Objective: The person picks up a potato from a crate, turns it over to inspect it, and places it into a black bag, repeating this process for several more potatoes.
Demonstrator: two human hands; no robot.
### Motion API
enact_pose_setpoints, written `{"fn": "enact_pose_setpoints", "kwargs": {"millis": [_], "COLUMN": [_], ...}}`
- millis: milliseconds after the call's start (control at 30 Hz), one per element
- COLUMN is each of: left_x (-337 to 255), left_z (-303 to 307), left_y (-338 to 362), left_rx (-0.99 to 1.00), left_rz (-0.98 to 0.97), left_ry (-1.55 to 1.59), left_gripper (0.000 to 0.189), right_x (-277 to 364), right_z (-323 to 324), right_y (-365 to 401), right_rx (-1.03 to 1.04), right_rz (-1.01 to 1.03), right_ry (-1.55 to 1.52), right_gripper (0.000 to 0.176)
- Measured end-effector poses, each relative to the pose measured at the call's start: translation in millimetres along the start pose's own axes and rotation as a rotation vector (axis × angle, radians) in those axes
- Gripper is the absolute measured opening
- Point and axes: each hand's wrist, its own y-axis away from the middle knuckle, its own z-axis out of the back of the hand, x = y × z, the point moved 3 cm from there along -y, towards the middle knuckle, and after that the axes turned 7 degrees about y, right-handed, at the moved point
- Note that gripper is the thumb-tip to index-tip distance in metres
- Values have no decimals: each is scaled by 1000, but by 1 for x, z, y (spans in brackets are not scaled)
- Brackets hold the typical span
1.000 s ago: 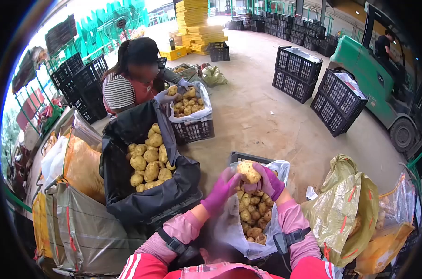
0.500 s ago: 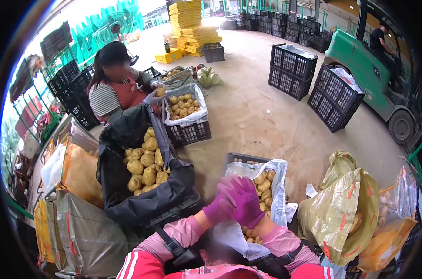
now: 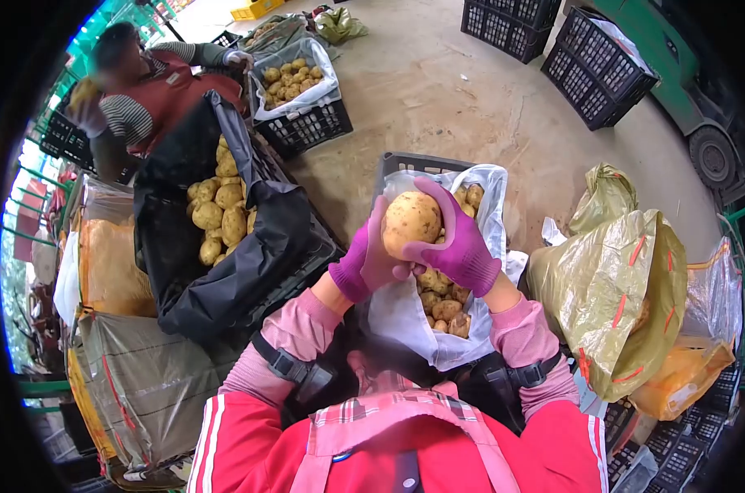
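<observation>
One large, round, speckled potato (image 3: 411, 223) is cupped between my two purple-gloved hands above a lined crate. My left hand (image 3: 367, 261) supports its left and lower side. Curled round its top and right side are the fingers and thumb of my right hand (image 3: 464, 253). Below them, smaller potatoes (image 3: 447, 311) lie in the crate's white liner (image 3: 397, 316), partly hidden by my hands. To the left stands a crate lined in black plastic (image 3: 171, 271), with large potatoes (image 3: 222, 205) inside.
Across from me at left, a person in a red apron (image 3: 188, 90) sits by a white-lined crate of potatoes (image 3: 303, 123). Woven sacks (image 3: 590, 287) stand at right, more bags (image 3: 151, 370) at left. Stacked black crates (image 3: 598, 70) and a green forklift (image 3: 676, 74) are farther back.
My view has tilted down. My hands were pressed together over the crate; now they are apart with a potato visible between them. The other person's arm has swung out to the left.
</observation>
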Motion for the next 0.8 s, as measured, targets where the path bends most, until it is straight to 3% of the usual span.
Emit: {"fn": "enact_pose_setpoints", "kwargs": {"millis": [67,133,267,333,367,467,500,567,633,700,800], "left_x": [4,-3,-33,-38,-39,-41,-40,-42,-38,-39,-32], "left_z": [2,-6,-36,-41,-40,-28,-30,-35,-20,-19,-14], "left_y": [-3,2,20,21,22,16,19,26,18,18,15], "left_rx": [18,108,279,93,1,-77,-88,-106,-101,-82,-20], "left_rz": [-19,62,211,151,120,-75,-30,55,-386,-507,-301], "left_ry": [-99,94,500,190,34,-366,-270,-83,-713,-916,-602], "left_gripper": [70,64,56,64,72,72,71,70,66,62,56], "right_x": [1,2,-11,-22,-17,-6,-7,3,6,8,5], "right_z": [3,4,12,17,18,2,5,8,8,10,13], "right_y": [1,1,0,-5,-7,-3,-3,-4,-4,-4,-3], "right_rx": [-45,-82,-152,-164,-69,-129,-9,-16,-32,-54,-27], "right_rz": [-25,-29,-130,-100,-227,55,-33,-74,-81,-59,-134], "right_ry": [150,211,18,-52,-183,-92,-129,-152,-211,-305,-604], "right_gripper": [77,64,41,40,49,58,69,71,71,68,68]}}
